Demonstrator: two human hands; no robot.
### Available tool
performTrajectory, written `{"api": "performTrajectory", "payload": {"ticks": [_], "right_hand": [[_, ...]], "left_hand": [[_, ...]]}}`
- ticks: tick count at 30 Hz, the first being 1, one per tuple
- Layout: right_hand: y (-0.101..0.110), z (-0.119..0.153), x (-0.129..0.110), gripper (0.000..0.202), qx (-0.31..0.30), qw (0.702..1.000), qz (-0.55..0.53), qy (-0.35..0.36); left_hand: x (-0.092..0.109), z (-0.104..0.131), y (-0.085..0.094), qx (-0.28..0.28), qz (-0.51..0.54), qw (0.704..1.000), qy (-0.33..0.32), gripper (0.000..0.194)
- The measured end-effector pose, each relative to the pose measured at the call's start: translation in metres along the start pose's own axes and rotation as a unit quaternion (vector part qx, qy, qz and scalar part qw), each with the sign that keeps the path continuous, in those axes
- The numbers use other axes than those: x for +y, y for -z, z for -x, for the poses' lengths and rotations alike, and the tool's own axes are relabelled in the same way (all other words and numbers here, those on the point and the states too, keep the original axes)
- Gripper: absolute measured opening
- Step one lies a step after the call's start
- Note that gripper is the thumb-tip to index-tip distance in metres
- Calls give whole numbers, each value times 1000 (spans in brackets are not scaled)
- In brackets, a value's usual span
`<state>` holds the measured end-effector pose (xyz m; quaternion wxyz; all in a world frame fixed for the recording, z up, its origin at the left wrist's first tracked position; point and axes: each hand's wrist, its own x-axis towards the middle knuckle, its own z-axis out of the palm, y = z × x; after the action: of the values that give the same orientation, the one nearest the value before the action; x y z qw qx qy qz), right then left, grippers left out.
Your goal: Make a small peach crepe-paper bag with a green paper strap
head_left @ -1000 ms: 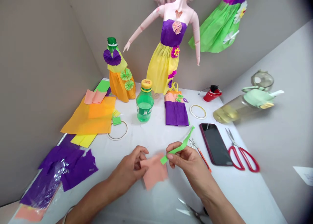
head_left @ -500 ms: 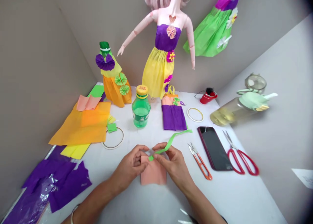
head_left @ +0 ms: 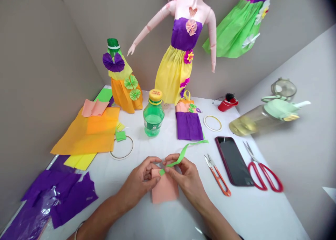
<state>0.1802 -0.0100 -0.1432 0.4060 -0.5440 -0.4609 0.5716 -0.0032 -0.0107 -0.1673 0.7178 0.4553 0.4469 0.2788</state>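
A square peach piece (head_left: pixel 165 191) lies at the front middle of the table. My left hand (head_left: pixel 143 175) pinches its upper left edge between thumb and fingers. My right hand (head_left: pixel 185 173) is closed on a long green strip (head_left: pixel 183 153) at the piece's top edge, and the strip's free end trails back to the right. The strip's short end rests on the peach piece between my two hands. Behind them stands a green bottle (head_left: pixel 153 122) with a yellow cap.
Red-handled scissors (head_left: pixel 265 173), a phone (head_left: pixel 233 161) and orange snips (head_left: pixel 219 178) lie on the right. Orange sheets (head_left: pixel 86 138) and purple cloth (head_left: pixel 73 198) are on the left. A doll (head_left: pixel 186 33) and a small purple bag (head_left: pixel 189 125) are at the back.
The view has shifted slightly, so the objects at the back and right appear farther right. The peach piece shows flatter and a little lower. Both hands keep their holds.
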Motion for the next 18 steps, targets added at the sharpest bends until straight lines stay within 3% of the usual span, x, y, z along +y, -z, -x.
{"api": "performTrajectory", "payload": {"ticks": [9, 18], "right_hand": [[0, 1, 3, 21, -7, 1000, 8, 1], [-2, 2, 1, 26, -13, 1000, -1, -7]], "left_hand": [[1, 1, 1, -23, 5, 1000, -8, 46], [-2, 0, 2, -9, 4, 1000, -14, 43]]}}
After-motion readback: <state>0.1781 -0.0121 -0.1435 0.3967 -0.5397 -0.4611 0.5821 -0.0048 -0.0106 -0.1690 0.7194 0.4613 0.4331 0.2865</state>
